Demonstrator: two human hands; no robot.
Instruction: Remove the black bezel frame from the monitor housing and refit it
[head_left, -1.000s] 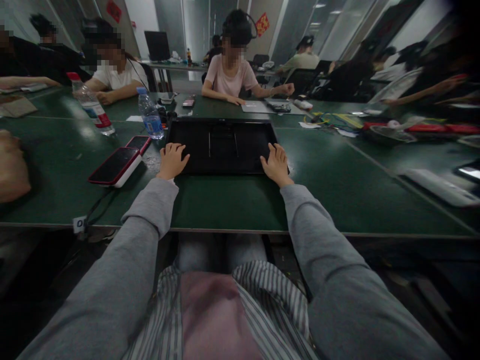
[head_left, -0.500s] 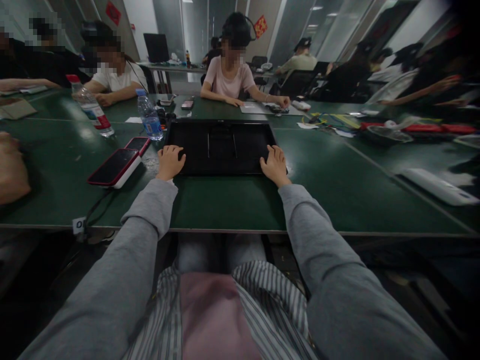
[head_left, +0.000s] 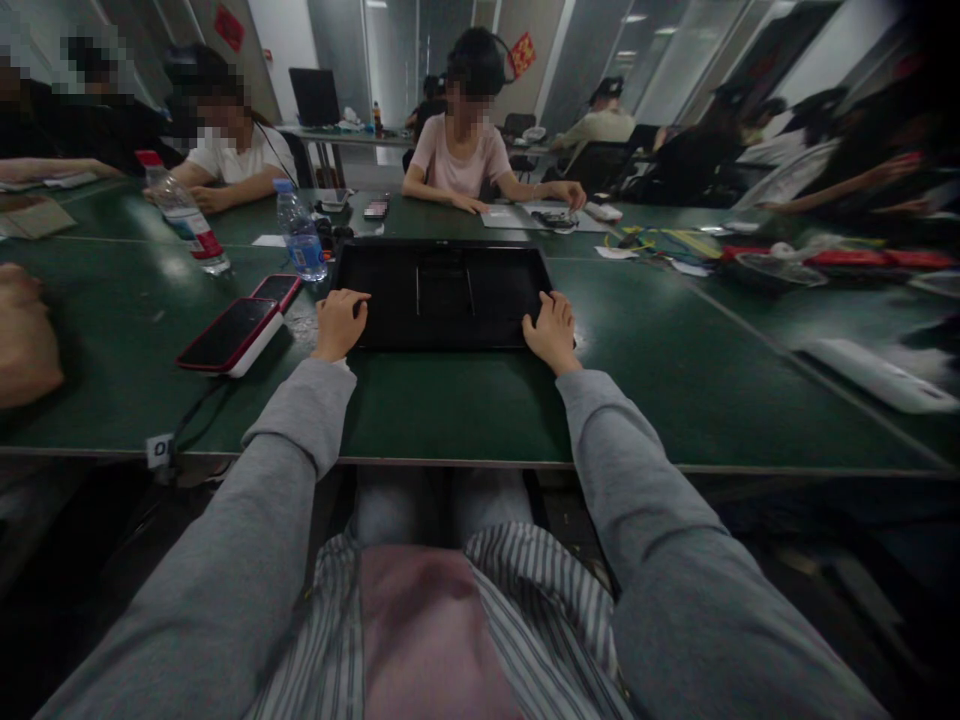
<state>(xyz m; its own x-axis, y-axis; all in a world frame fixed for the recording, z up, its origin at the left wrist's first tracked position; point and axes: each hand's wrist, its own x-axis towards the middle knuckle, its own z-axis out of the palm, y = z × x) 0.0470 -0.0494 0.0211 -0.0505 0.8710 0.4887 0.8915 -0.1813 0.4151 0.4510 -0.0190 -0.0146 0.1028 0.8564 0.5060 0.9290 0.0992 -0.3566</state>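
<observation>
A flat black panel (head_left: 444, 293) lies face down on the green table (head_left: 450, 410) in front of me, with a raised rectangle in its middle. My left hand (head_left: 339, 323) sits on its near left corner, fingers curled over the edge. At the near right corner, my right hand (head_left: 553, 329) grips in the same way. Both arms are in grey sleeves.
Left of the panel lie a red-edged device (head_left: 230, 334) and a phone (head_left: 277, 290), with two water bottles (head_left: 301, 233) (head_left: 182, 214) behind. Several people sit around the table. A white object (head_left: 877, 374) and clutter (head_left: 787, 256) lie to the right. The table's near edge (head_left: 450, 463) is close to my lap.
My hands have drawn slightly toward the panel's near corners and otherwise stay put. The person opposite has shifted a hand on the table.
</observation>
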